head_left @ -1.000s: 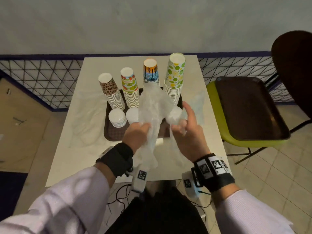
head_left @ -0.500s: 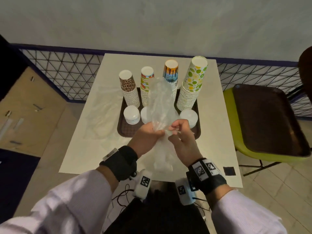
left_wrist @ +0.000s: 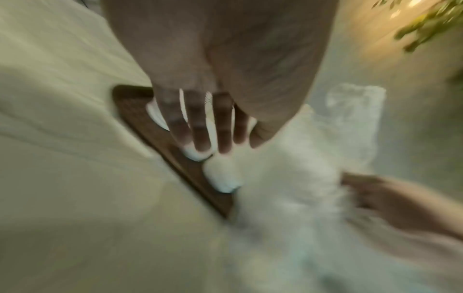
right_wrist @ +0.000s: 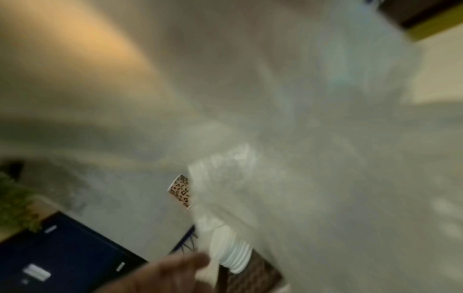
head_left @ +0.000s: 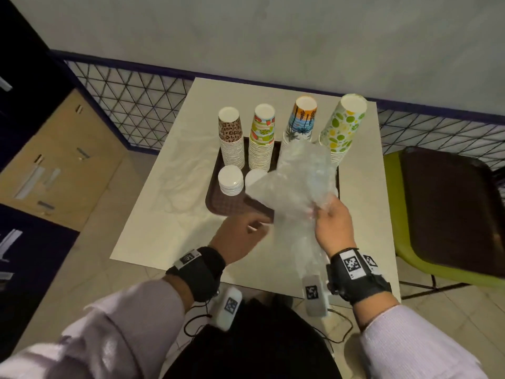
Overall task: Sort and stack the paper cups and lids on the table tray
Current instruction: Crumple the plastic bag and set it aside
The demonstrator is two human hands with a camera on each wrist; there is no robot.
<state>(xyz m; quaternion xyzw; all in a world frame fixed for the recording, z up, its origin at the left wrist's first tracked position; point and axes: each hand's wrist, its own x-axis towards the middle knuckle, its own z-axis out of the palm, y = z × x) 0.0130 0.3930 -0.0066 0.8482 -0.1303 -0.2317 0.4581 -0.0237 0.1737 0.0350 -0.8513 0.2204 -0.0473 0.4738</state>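
Four upside-down cup stacks stand at the back of the brown tray (head_left: pixel 235 207): leopard print (head_left: pixel 231 138), fruit stripes (head_left: pixel 263 135), palm sunset (head_left: pixel 300 121) and lime pattern (head_left: pixel 343 124). In front of them sits a white lid stack (head_left: pixel 231 180); a second lid stack (head_left: pixel 255 176) is half hidden by a crumpled clear plastic bag (head_left: pixel 300 184). My right hand (head_left: pixel 332 225) grips that bag above the tray's right front. My left hand (head_left: pixel 243 236) hovers empty over the tray's front edge. The left wrist view shows its fingers (left_wrist: pixel 200 130) straight above the lids.
The white table (head_left: pixel 164 242) carries loose clear plastic (head_left: pixel 180 181) left of the tray. A green chair (head_left: pixel 393 214) with a second brown tray (head_left: pixel 451 214) on it stands to the right. Behind the table runs a wire mesh fence (head_left: pixel 131 105). A wooden cabinet (head_left: pixel 54 160) is at the left.
My left hand has let go of the plastic bag and now hangs free. My right hand has drawn the bag up and to the right. The head view has shifted left.
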